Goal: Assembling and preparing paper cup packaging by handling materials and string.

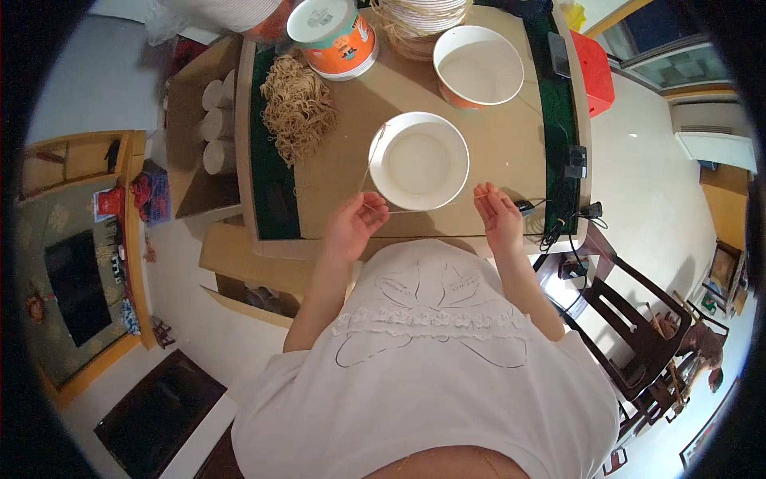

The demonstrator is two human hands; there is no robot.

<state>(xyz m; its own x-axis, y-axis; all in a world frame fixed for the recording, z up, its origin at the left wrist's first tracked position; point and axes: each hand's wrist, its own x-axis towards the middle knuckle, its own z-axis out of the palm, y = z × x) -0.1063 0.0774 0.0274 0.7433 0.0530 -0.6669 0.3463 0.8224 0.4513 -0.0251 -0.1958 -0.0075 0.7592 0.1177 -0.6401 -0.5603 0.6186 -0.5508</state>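
Observation:
A white paper bucket stands open side up at the middle of the cardboard-covered table, and its inside looks bare. Just in front of its near rim, a thin tan string stretches between my two hands. My left hand pinches the string near the bucket's lower left. From there a length of it also runs up along the bucket's left side to the rim. At the lower right, my right hand pinches the other part between its fingertips. Further left lies a tangled heap of tan strings.
An orange-and-white lidded tub stands behind the heap. Beside it is a stack of white rims wrapped in strings. Another open bucket sits at the back right. Black cables and a phone lie along the right edge.

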